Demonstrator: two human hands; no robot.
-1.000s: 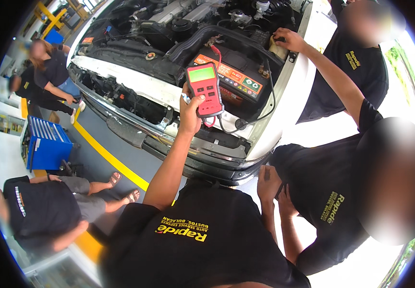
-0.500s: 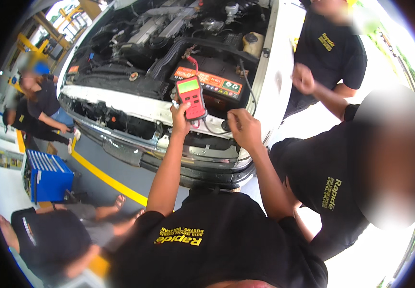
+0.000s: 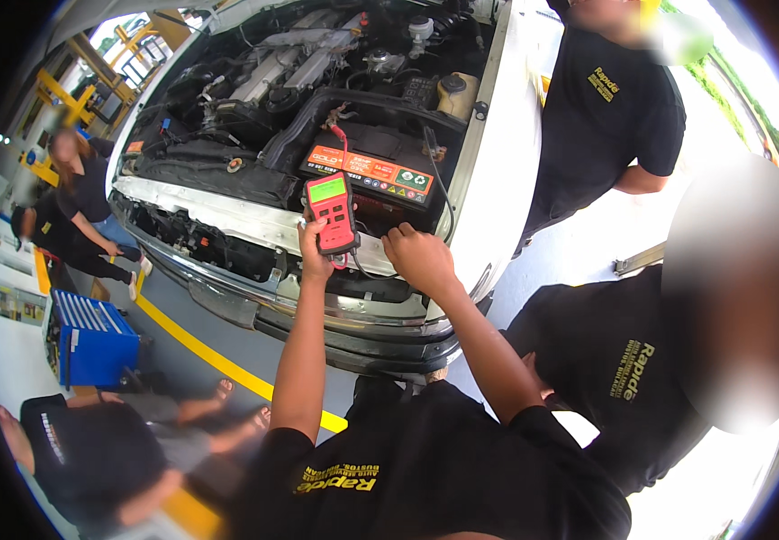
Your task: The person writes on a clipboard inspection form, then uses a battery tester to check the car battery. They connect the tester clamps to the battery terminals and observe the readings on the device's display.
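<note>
My left hand (image 3: 315, 249) is wrapped round a red and black handheld battery tester (image 3: 332, 211) with a lit green screen, held over the car's white front panel (image 3: 218, 213). Behind it sits a black car battery (image 3: 380, 148) with an orange label. A red clamp lead (image 3: 340, 135) runs to the battery's left terminal, and a black lead (image 3: 444, 193) reaches its right side. My right hand (image 3: 421, 261) is just right of the tester, by the front panel, fingers curled and close together. Whatever they may hold is hidden.
The engine bay (image 3: 272, 72) lies open, with a yellowish fluid reservoir (image 3: 457, 93) beside the battery. Co-workers in black shirts stand close at my right; others are at the left. A blue tool cabinet (image 3: 97, 346) stands near a yellow floor line (image 3: 196, 346).
In the view, the tester and my left hand have shifted left and slightly down. My right hand has moved left, closer to the tester. A co-worker's raised hand at the right has gone down.
</note>
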